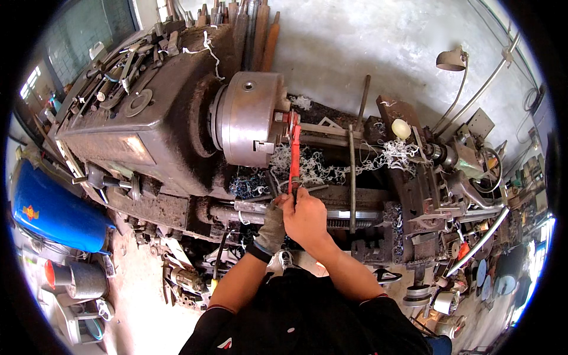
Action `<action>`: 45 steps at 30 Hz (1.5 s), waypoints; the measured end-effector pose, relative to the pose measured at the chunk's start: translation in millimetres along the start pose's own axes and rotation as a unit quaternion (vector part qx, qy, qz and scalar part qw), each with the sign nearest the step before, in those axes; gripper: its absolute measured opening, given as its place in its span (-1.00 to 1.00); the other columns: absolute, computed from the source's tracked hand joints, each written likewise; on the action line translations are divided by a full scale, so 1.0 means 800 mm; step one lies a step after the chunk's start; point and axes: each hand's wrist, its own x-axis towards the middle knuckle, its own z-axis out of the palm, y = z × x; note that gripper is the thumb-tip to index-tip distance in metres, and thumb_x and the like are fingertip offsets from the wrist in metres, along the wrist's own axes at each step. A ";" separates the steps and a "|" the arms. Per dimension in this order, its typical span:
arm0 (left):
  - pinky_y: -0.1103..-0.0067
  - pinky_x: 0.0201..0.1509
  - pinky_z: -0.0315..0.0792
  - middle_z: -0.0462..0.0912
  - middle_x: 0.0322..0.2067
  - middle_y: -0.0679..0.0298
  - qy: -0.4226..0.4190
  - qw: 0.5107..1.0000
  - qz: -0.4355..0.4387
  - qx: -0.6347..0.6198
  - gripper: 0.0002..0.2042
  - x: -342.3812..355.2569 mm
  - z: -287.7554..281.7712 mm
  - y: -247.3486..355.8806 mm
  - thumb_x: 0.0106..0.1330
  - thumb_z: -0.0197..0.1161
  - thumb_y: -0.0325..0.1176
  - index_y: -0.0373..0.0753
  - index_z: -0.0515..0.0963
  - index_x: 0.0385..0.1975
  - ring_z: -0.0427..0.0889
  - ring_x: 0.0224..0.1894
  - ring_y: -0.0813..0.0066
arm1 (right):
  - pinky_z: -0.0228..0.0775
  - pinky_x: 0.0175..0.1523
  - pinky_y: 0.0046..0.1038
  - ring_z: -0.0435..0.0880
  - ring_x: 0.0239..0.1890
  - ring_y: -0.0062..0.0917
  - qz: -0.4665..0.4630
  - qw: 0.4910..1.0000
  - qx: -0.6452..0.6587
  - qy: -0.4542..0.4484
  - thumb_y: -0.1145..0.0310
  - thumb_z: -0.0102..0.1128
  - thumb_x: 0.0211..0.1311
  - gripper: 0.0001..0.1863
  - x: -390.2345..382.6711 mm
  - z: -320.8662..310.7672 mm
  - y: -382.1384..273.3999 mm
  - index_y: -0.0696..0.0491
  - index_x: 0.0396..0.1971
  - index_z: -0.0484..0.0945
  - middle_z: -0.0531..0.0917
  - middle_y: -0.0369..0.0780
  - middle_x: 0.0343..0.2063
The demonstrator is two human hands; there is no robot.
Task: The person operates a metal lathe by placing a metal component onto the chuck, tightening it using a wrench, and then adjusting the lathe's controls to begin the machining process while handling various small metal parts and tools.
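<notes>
A long red pipe wrench point(295, 155) stretches from the front of the lathe chuck point(248, 121) toward me. Its head is up against the chuck's jaws, around a part I cannot make out. My bare right hand point(306, 218) is closed around the wrench's near end. Close beside it, my left hand point(273, 228), in a grey work glove, has its fingers curled in against the right hand. A slim dark piece point(272, 184) sticks up by the left fingers; what that hand grips is partly hidden.
White curly shavings point(313, 165) cover the lathe bed behind the wrench. An upright metal bar point(352, 177) and the carriage point(414, 189) stand to the right. Loose tools point(127, 71) lie on the headstock point(160, 124). A blue barrel point(56, 204) is at far left.
</notes>
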 end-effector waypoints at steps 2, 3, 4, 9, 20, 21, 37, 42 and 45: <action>0.42 0.17 0.45 0.63 -0.13 0.27 -0.023 0.996 -0.015 0.085 -0.56 0.000 0.026 0.009 0.52 0.00 0.07 -0.22 0.53 0.00 0.58 -0.04 0.40 | 0.47 -0.38 0.00 0.63 -0.53 0.08 -0.005 1.000 0.000 -0.003 0.36 0.10 0.32 -0.76 0.001 -0.006 -0.007 0.20 -0.49 0.46 0.59 0.09 -0.65; 0.43 0.20 0.43 0.62 -0.09 0.27 -0.034 0.991 -0.024 0.125 -0.48 -0.003 0.042 0.012 0.52 -0.01 0.16 -0.21 0.52 0.06 0.55 0.01 0.41 | 0.49 -0.40 -0.02 0.64 -0.54 0.06 -0.010 1.000 -0.005 -0.006 0.31 0.12 0.33 -0.73 0.003 -0.010 -0.009 0.20 -0.49 0.45 0.59 0.08 -0.66; 0.45 0.24 0.41 0.58 -0.01 0.28 0.057 0.976 -0.012 0.212 -0.35 -0.029 0.135 0.011 0.45 -0.04 0.30 -0.20 0.46 0.17 0.52 0.06 0.43 | 0.51 -0.41 -0.04 0.65 -0.56 0.05 0.000 1.000 -0.017 -0.005 0.27 0.14 0.33 -0.70 0.005 -0.016 0.001 0.21 -0.49 0.45 0.60 0.07 -0.66; 0.54 0.15 0.43 0.58 -0.11 0.32 0.015 0.975 -0.059 0.215 -0.50 -0.031 0.139 0.047 0.49 0.04 0.18 -0.17 0.50 0.05 0.51 -0.01 0.51 | 0.55 -0.45 -0.08 0.67 -0.58 0.02 -0.024 0.999 -0.019 0.011 0.21 0.13 0.35 -0.64 0.007 -0.011 -0.012 0.20 -0.52 0.45 0.60 0.07 -0.68; 0.57 0.16 0.38 0.46 -0.19 0.41 0.006 0.972 -0.041 0.232 -0.77 -0.026 0.273 0.078 0.51 0.15 -0.16 -0.14 0.47 -0.02 0.48 -0.02 0.56 | 0.54 -0.33 -0.01 0.67 -0.48 0.10 -0.034 0.990 0.134 -0.006 0.16 0.10 0.35 -0.57 0.036 -0.055 -0.032 0.27 -0.51 0.54 0.61 0.12 -0.63; 0.56 0.19 0.38 0.47 -0.17 0.40 0.019 0.961 -0.027 0.274 -0.74 -0.024 0.281 0.083 0.51 0.16 -0.13 -0.15 0.47 -0.01 0.48 0.00 0.55 | 0.54 -0.32 -0.01 0.67 -0.48 0.09 -0.045 0.991 0.126 -0.030 0.13 0.08 0.36 -0.54 0.044 -0.066 -0.033 0.27 -0.52 0.56 0.61 0.12 -0.62; 0.60 -0.33 0.47 0.54 -0.44 0.45 0.168 0.913 0.022 0.371 -0.76 -0.007 0.321 0.077 0.42 0.26 -0.08 -0.12 0.55 -0.24 0.54 -0.40 0.60 | 0.50 -0.37 -0.35 0.73 -0.50 -0.31 -0.011 0.968 0.250 -0.034 0.25 0.28 0.24 -0.73 0.051 -0.058 -0.022 0.18 -0.29 0.61 0.67 -0.09 -0.58; 0.59 -0.20 0.50 0.57 -0.39 0.43 0.190 0.928 -0.071 0.314 -0.74 -0.025 0.323 0.056 0.38 0.32 -0.07 -0.13 0.55 -0.22 0.58 -0.34 0.58 | 0.48 -0.38 -0.40 0.61 -0.59 -0.48 -0.021 0.948 0.315 -0.030 0.39 0.39 0.09 -0.73 0.028 -0.052 0.006 0.24 -0.34 0.51 0.61 -0.13 -0.61; 0.59 -0.14 0.50 0.59 -0.36 0.41 0.184 0.926 -0.099 0.314 -0.71 -0.025 0.266 0.062 0.36 0.34 -0.06 -0.14 0.56 -0.18 0.58 -0.30 0.58 | 0.47 -0.39 -0.37 0.60 -0.60 -0.41 -0.075 0.962 0.259 -0.036 0.40 0.40 0.07 -0.71 0.015 -0.032 0.040 0.24 -0.33 0.49 0.59 -0.12 -0.63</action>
